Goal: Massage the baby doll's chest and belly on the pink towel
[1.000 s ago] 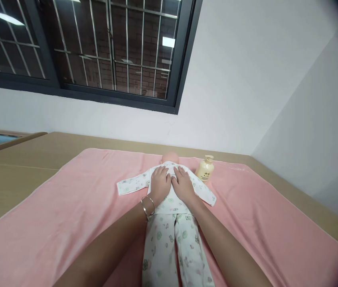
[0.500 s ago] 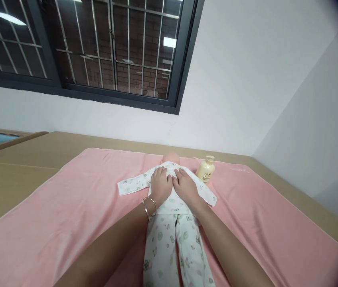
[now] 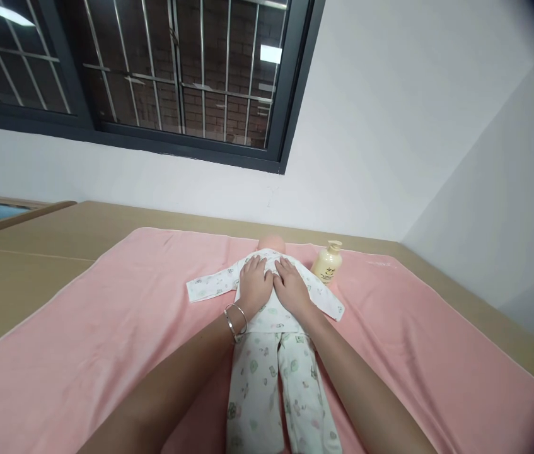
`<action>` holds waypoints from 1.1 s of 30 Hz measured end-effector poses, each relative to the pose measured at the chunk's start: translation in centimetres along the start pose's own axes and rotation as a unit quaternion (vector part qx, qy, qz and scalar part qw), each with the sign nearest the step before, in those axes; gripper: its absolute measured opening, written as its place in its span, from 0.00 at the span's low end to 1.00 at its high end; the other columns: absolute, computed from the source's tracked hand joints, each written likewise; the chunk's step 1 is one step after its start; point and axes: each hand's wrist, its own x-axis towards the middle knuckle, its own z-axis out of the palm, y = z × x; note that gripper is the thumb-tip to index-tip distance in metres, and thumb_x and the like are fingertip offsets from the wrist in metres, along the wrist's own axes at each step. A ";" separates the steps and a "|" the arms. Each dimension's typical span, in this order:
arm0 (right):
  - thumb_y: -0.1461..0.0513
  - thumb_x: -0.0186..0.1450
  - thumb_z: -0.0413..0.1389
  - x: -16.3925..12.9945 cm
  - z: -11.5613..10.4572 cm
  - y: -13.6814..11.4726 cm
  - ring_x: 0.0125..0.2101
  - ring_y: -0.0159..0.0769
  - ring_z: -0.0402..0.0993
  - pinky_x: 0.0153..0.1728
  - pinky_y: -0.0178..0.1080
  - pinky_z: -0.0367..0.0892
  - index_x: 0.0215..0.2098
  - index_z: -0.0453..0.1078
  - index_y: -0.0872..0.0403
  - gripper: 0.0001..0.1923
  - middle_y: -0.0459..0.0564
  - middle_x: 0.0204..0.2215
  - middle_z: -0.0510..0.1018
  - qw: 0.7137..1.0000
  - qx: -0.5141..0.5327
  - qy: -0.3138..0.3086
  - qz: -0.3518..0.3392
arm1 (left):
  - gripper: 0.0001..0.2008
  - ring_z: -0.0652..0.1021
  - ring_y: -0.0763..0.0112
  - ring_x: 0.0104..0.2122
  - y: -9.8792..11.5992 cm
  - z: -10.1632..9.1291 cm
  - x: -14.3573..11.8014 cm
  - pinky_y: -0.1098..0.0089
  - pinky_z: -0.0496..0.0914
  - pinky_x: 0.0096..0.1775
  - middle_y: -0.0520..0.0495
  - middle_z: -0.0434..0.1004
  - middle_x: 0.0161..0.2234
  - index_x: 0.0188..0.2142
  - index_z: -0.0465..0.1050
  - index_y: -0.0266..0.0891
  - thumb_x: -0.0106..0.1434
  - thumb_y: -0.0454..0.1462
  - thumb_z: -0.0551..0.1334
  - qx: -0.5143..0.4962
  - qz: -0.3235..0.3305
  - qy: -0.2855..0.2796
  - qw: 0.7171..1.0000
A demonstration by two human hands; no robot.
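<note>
A baby doll [image 3: 272, 243] lies on a pink blanket, its head at the far end. It wears a white printed top [image 3: 273, 320] and matching trousers [image 3: 255, 391], with both sleeves spread out to the sides. My left hand [image 3: 255, 287] rests flat on the left half of the top, fingers stretched toward the head; two thin silver bangles [image 3: 236, 321] circle that wrist. Beside it, my right hand [image 3: 292, 287] lies flat on the right half. The thumbs nearly meet in the middle. Neither hand grips anything.
The pink blanket [image 3: 129, 315] covers much of a wooden surface [image 3: 58, 233]. A cream pump bottle [image 3: 327, 261] stands just beyond the doll's right-hand sleeve. Behind are a white wall [image 3: 352, 157] and a barred window [image 3: 176, 75]. At far left is a wooden-edged compartment [image 3: 21, 217] with bluish material.
The camera view has tilted slightly, so the scene sits a little higher in the picture. Both hands stay on the doll's top, with hardly any shift against it.
</note>
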 end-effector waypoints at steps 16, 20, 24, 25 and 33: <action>0.59 0.71 0.42 0.0 0.3 0.2 0.66 0.39 0.50 0.67 0.45 0.44 0.64 0.60 0.58 0.26 0.53 0.66 0.57 1.000 0.014 0.016 -0.002 | 0.17 0.71 0.57 0.57 0.8 -0.9 -0.3 0.55 0.64 0.59 0.43 0.77 0.52 0.47 0.77 0.37 0.63 0.33 0.53 0.011 0.028 0.015 0.999; 0.56 0.72 0.40 0.1 0.3 0.4 0.66 0.39 0.51 0.66 0.44 0.46 0.63 0.62 0.56 0.25 0.52 0.66 0.58 0.999 0.030 0.023 0.009 | 0.15 0.73 0.56 0.54 0.8 -0.7 -0.4 0.53 0.66 0.57 0.44 0.78 0.50 0.43 0.79 0.39 0.61 0.34 0.56 0.009 0.030 0.033 0.999; 0.56 0.73 0.40 0.3 0.2 0.5 0.67 0.39 0.50 0.67 0.45 0.45 0.64 0.61 0.57 0.26 0.52 0.66 0.58 0.999 0.036 0.012 0.011 | 0.15 0.72 0.56 0.55 0.7 -0.5 -0.5 0.52 0.66 0.57 0.44 0.77 0.52 0.45 0.78 0.40 0.60 0.35 0.58 -0.002 0.022 0.038 0.999; 0.56 0.73 0.40 0.3 0.1 0.4 0.67 0.40 0.49 0.67 0.46 0.44 0.64 0.61 0.57 0.26 0.53 0.66 0.57 0.999 0.034 0.006 0.011 | 0.15 0.72 0.56 0.55 0.6 -0.6 -0.5 0.53 0.65 0.58 0.44 0.77 0.52 0.46 0.78 0.40 0.60 0.35 0.58 -0.006 0.016 0.036 0.999; 0.61 0.71 0.39 -0.7 -0.7 -2.3 0.67 0.53 0.44 0.65 0.56 0.45 0.67 0.54 0.61 0.28 0.60 0.68 0.51 0.997 -0.050 -0.055 0.030 | 0.21 0.66 0.58 0.62 0.2 -0.6 0.1 0.54 0.59 0.64 0.43 0.69 0.59 0.55 0.71 0.36 0.65 0.35 0.52 -0.032 -0.022 -0.009 0.999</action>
